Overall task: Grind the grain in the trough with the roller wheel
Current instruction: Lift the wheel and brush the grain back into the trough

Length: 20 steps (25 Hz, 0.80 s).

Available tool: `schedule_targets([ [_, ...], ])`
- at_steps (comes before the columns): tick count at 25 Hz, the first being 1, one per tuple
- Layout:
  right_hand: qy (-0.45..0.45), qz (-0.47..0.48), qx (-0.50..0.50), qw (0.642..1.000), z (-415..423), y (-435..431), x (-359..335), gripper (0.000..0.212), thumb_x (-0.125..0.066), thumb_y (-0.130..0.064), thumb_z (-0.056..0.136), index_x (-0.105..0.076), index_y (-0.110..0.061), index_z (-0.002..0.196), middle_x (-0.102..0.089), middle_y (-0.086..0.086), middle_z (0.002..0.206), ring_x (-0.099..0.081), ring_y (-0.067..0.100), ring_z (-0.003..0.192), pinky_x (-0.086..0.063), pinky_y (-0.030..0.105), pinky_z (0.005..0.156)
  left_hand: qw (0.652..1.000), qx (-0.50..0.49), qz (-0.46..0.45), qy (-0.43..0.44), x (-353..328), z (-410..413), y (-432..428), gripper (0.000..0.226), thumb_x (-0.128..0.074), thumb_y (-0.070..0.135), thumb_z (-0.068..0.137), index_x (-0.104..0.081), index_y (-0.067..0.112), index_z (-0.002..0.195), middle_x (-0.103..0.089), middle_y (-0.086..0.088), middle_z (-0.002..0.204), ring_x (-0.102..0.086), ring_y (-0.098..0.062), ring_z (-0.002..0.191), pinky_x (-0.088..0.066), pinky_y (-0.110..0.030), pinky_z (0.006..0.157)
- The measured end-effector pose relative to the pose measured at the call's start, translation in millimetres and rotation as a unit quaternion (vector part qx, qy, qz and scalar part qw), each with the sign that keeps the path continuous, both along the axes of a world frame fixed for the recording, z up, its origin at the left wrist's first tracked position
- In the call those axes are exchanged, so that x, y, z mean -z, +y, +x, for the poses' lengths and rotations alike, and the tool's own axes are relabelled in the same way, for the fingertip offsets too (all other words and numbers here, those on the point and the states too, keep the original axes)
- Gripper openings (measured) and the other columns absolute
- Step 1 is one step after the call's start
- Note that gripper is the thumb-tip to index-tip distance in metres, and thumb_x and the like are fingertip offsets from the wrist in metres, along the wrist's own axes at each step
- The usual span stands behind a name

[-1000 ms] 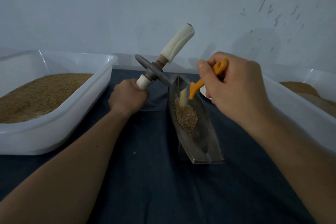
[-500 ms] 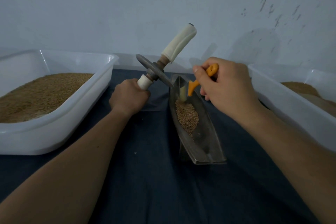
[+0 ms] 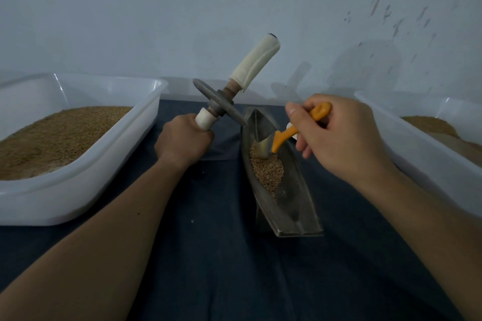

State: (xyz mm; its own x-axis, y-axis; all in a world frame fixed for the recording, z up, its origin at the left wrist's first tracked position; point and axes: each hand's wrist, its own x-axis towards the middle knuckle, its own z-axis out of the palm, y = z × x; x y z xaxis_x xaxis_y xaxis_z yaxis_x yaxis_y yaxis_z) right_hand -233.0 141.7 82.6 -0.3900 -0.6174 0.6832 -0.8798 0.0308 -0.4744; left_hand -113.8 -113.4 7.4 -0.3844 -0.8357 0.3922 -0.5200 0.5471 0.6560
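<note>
grain (image 3: 267, 169) lies in a small brown heap in the far half of the trough (image 3: 294, 206), a narrow boat-shaped metal channel standing on the dark cloth (image 3: 208, 255) just right of centre, its length running from about 11 o'clock to 5 o'clock; the near half shows bare metal; the roller wheel (image 3: 219, 105) is up off the grain, tilted, its disc at about 10 o'clock of the heap and its free pale-wrapped handle pointing toward 1 o'clock; the disc's lower edge meets the trough's far tip in the view - whether they touch i cannot tell; the left hand (image 3: 182, 141) is clenched round the wheel's lower handle, at 9 o'clock of the trough; the right hand (image 3: 341, 135), at 3 o'clock of the trough, pinches the orange handle of a small brush (image 3: 284, 135) between thumb and curled fingers, and the bristles reach down to 7 o'clock onto the far edge of the heap; a white left tub (image 3: 78, 190) holding more grain sits at 9 o'clock, well apart from the trough; a right tub (image 3: 417, 148) - also with brown grain inside - sits at 3 o'clock behind the right hand; a pale scuffed wall (image 3: 156, 21) closes the scene at 12 o'clock.
</note>
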Motion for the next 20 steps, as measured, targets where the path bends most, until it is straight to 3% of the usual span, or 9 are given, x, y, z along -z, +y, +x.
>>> schedule_targets([
  [4, -0.113, -0.112, -0.027, 0.987, -12, 23, -3, 0.037, -0.058, -0.051, 0.101, -0.071, -0.022, 0.083, -0.071, 0.002, 0.066, -0.069, 0.021, 0.052, -0.057, 0.031, 0.053, 1.0, 0.001, 0.0, 0.002, 0, 0, 0, 0.014, -0.064, 0.042, 0.071, -0.057, 0.04, 0.082, -0.058, 0.014, 0.071, -0.054, -0.009, 0.065, -0.04, -0.028, 0.058],
  [7, -0.125, -0.089, -0.045, 0.987, -19, 38, 9, 0.026, -0.057, -0.042, 0.103, -0.073, -0.024, 0.093, -0.073, 0.003, 0.074, -0.072, 0.022, 0.061, -0.06, 0.032, 0.058, 1.0, -0.004, 0.0, -0.005, -1, 0, 2, 0.011, -0.062, 0.042, 0.07, -0.057, 0.039, 0.08, -0.06, 0.012, 0.073, -0.058, -0.016, 0.069, -0.045, -0.031, 0.062],
  [10, -0.067, -0.018, -0.065, 0.995, -16, 49, 22, 0.021, -0.055, -0.041, 0.103, -0.071, -0.028, 0.103, -0.074, -0.003, 0.083, -0.074, 0.014, 0.073, -0.059, 0.022, 0.064, 1.0, -0.008, 0.0, -0.016, -2, 0, 4, 0.008, -0.061, 0.041, 0.071, -0.054, 0.038, 0.073, -0.06, 0.011, 0.073, -0.059, -0.019, 0.071, -0.046, -0.033, 0.064],
  [13, -0.017, 0.041, -0.088, 0.995, -14, 65, 21, 0.017, -0.057, -0.04, 0.101, -0.07, -0.038, 0.112, -0.073, -0.01, 0.087, -0.073, 0.011, 0.077, -0.059, 0.024, 0.065, 1.0, -0.008, -0.001, -0.015, -1, 0, 5, 0.008, -0.061, 0.04, 0.071, -0.054, 0.038, 0.073, -0.06, 0.011, 0.073, -0.06, -0.019, 0.071, -0.046, -0.032, 0.063],
  [15, 0.075, 0.078, -0.079, 0.991, -11, 78, 17, 0.02, -0.054, -0.047, 0.104, -0.066, -0.049, 0.12, -0.071, -0.014, 0.087, -0.071, 0.009, 0.074, -0.056, 0.027, 0.062, 1.0, -0.004, 0.001, -0.013, -2, 0, 5, 0.008, -0.061, 0.04, 0.07, -0.056, 0.038, 0.077, -0.061, 0.011, 0.074, -0.06, -0.018, 0.071, -0.049, -0.033, 0.064],
  [18, 0.177, 0.123, -0.099, 0.971, -3, 88, 20, 0.03, -0.055, -0.049, 0.1, -0.066, -0.044, 0.127, -0.064, -0.017, 0.099, -0.062, 0.005, 0.07, -0.048, 0.02, 0.062, 1.0, -0.006, 0.005, -0.014, -2, 1, 5, 0.011, -0.061, 0.04, 0.07, -0.059, 0.037, 0.081, -0.062, 0.01, 0.075, -0.06, -0.018, 0.072, -0.05, -0.034, 0.066],
  [20, 0.193, 0.124, -0.1, 0.968, 0, 90, 25, 0.032, -0.057, -0.045, 0.099, -0.069, -0.036, 0.127, -0.062, -0.018, 0.105, -0.058, 0.002, 0.07, -0.043, 0.014, 0.062, 1.0, -0.007, 0.004, -0.015, -3, 0, 5, 0.011, -0.061, 0.04, 0.07, -0.059, 0.036, 0.081, -0.062, 0.01, 0.075, -0.06, -0.018, 0.072, -0.049, -0.034, 0.065],
])
